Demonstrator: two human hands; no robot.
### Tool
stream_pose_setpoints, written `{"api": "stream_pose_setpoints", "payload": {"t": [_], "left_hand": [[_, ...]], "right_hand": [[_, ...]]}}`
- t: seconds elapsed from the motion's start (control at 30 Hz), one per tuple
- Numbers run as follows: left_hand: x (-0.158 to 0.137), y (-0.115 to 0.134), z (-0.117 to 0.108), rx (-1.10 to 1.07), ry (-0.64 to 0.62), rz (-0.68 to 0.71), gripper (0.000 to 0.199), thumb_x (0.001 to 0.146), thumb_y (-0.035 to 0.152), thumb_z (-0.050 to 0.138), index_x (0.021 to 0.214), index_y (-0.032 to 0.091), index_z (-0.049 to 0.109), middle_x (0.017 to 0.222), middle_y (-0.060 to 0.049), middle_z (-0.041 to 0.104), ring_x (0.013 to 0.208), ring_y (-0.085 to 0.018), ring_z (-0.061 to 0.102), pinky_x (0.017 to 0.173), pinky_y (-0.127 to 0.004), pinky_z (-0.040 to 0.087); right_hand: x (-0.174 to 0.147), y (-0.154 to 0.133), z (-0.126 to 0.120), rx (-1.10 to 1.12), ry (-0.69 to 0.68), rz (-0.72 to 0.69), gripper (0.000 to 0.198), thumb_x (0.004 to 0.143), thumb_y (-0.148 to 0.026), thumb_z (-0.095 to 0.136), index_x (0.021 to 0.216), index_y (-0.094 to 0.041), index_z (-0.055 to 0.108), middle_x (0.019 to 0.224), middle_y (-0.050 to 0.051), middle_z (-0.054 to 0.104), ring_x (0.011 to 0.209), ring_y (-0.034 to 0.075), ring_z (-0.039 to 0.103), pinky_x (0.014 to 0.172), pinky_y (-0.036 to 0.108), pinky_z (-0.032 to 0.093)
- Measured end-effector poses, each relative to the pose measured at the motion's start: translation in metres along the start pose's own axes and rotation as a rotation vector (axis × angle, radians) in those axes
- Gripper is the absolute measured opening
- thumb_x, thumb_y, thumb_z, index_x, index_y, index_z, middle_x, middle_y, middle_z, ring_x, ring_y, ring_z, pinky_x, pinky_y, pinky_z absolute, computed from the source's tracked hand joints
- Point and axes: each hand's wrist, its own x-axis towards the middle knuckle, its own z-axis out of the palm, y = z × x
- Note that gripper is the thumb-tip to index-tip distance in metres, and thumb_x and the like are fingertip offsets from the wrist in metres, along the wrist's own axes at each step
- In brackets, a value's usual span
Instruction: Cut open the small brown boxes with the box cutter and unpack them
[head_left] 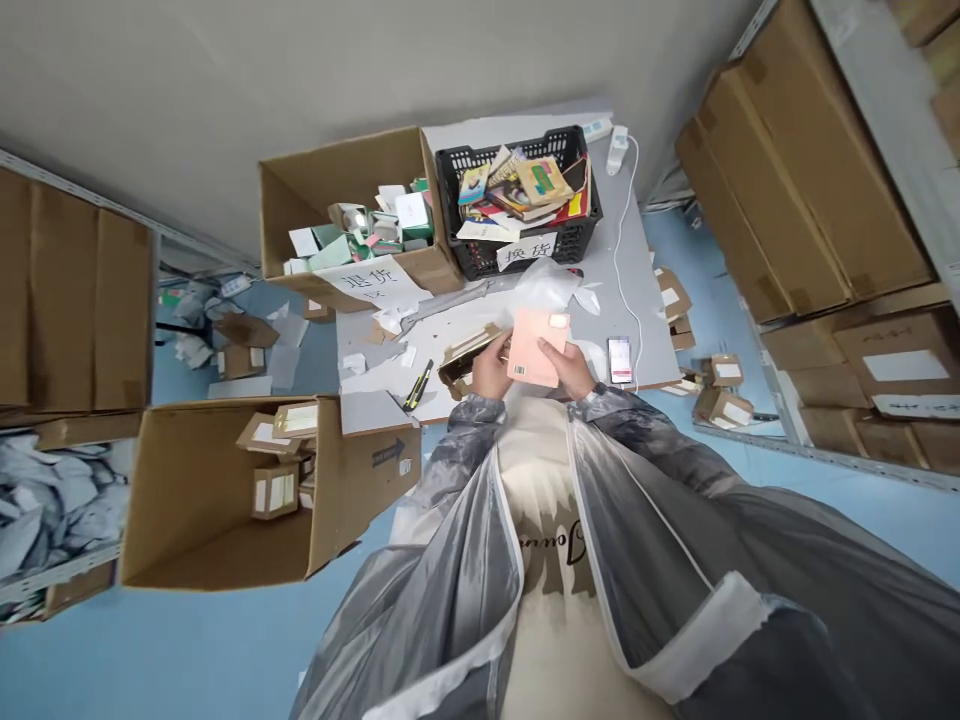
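A flat pink book-like item (pixel 532 345) with a barcode at its lower left and a white label at its upper right is held in front of my chest. My right hand (pixel 571 372) grips its right edge, thumb on the near face. At its left edge is my left hand (pixel 491 370), its fingers closed and partly hidden behind the item. A small opened cardboard box (pixel 456 378) lies beside my left hand on the table. Left of that sits a yellow and black box cutter (pixel 418 385). Clear plastic wrap (pixel 546 285) lies crumpled just beyond the pink item.
On the table (pixel 652 300) stand a large carton (pixel 345 165) of small boxes and a black crate (pixel 517 255) of books. A phone (pixel 620 360) and white cable lie right. A big carton (pixel 217 540) holding small parcels stands left. Shelves with boxes (pixel 810 180) flank both sides.
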Motion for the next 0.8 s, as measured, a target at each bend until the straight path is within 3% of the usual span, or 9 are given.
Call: {"api": "stream_pose_setpoints", "payload": {"t": [0.1, 0.17, 0.27, 0.33, 0.4, 0.47, 0.6, 0.7, 0.8], "left_hand": [[-0.019, 0.009, -0.027, -0.037, 0.097, 0.081, 0.055, 0.099, 0.071, 0.094, 0.131, 0.026, 0.095, 0.106, -0.012, 0.088, 0.104, -0.033, 0.085, 0.099, -0.041, 0.068], [-0.033, 0.007, -0.035, 0.034, 0.035, 0.177, 0.060, 0.100, 0.077, 0.090, 0.133, 0.027, 0.095, 0.126, -0.015, 0.088, 0.125, -0.036, 0.082, 0.115, -0.045, 0.065], [-0.048, -0.004, -0.038, 0.167, -0.177, 0.285, 0.070, 0.093, 0.077, 0.098, 0.138, 0.025, 0.092, 0.159, -0.020, 0.079, 0.161, -0.043, 0.067, 0.143, -0.054, 0.047], [-0.054, -0.014, -0.037, 0.185, -0.255, 0.277, 0.079, 0.087, 0.076, 0.104, 0.142, 0.022, 0.087, 0.157, -0.024, 0.079, 0.163, -0.046, 0.066, 0.144, -0.057, 0.046], [-0.057, -0.021, -0.037, 0.175, -0.253, 0.231, 0.082, 0.087, 0.079, 0.103, 0.141, 0.020, 0.084, 0.142, -0.024, 0.084, 0.150, -0.046, 0.076, 0.132, -0.056, 0.060], [-0.061, -0.026, -0.039, 0.150, -0.224, 0.167, 0.080, 0.094, 0.088, 0.092, 0.135, 0.020, 0.082, 0.125, -0.019, 0.087, 0.124, -0.042, 0.088, 0.108, -0.051, 0.074], [-0.068, -0.029, -0.044, 0.027, -0.255, 0.083, 0.091, 0.098, 0.105, 0.073, 0.125, 0.019, 0.081, 0.109, -0.012, 0.089, 0.079, -0.030, 0.088, 0.066, -0.045, 0.078], [-0.073, -0.032, -0.042, -0.029, -0.305, 0.031, 0.094, 0.097, 0.112, 0.064, 0.113, 0.021, 0.081, 0.082, -0.006, 0.082, 0.064, -0.028, 0.083, 0.052, -0.041, 0.071], [-0.079, -0.038, -0.035, -0.025, -0.367, -0.037, 0.094, 0.097, 0.116, 0.054, 0.096, 0.024, 0.075, 0.056, -0.001, 0.065, 0.049, -0.024, 0.072, 0.039, -0.033, 0.055]], "right_hand": [[-0.003, -0.002, 0.012, -0.022, 0.053, -0.036, 0.078, 0.090, -0.088, 0.097, 0.134, -0.024, 0.088, 0.126, 0.010, 0.094, 0.113, 0.039, 0.092, 0.087, 0.055, 0.084], [-0.014, -0.001, 0.021, -0.056, 0.010, -0.010, 0.081, 0.094, -0.091, 0.092, 0.142, -0.026, 0.085, 0.122, 0.009, 0.093, 0.102, 0.037, 0.092, 0.073, 0.052, 0.083], [-0.040, 0.007, 0.036, -0.124, -0.091, -0.008, 0.088, 0.101, -0.102, 0.075, 0.148, -0.028, 0.086, 0.123, 0.009, 0.092, 0.109, 0.036, 0.091, 0.079, 0.048, 0.083], [-0.059, 0.013, 0.045, -0.206, -0.149, -0.056, 0.093, 0.108, -0.106, 0.056, 0.155, -0.031, 0.086, 0.137, 0.010, 0.089, 0.126, 0.035, 0.088, 0.087, 0.045, 0.082], [-0.074, 0.018, 0.049, -0.319, -0.163, -0.148, 0.093, 0.113, -0.103, 0.046, 0.163, -0.033, 0.083, 0.159, 0.010, 0.081, 0.142, 0.034, 0.081, 0.094, 0.043, 0.081], [-0.086, 0.020, 0.047, -0.433, -0.127, -0.261, 0.090, 0.114, -0.096, 0.055, 0.172, -0.032, 0.077, 0.173, 0.011, 0.071, 0.151, 0.035, 0.075, 0.106, 0.044, 0.078], [-0.102, 0.022, 0.035, -0.520, 0.049, -0.370, 0.102, 0.099, -0.090, 0.084, 0.176, -0.024, 0.071, 0.171, 0.018, 0.069, 0.154, 0.038, 0.069, 0.121, 0.048, 0.069], [-0.117, 0.023, 0.027, -0.457, 0.064, -0.321, 0.087, 0.105, -0.100, 0.068, 0.135, -0.022, 0.089, 0.138, 0.014, 0.083, 0.132, 0.035, 0.078, 0.113, 0.045, 0.069], [-0.133, 0.025, 0.024, -0.412, 0.091, -0.303, 0.095, 0.110, -0.109, 0.045, 0.091, -0.024, 0.083, 0.107, 0.011, 0.082, 0.111, 0.031, 0.080, 0.110, 0.045, 0.068]]}}
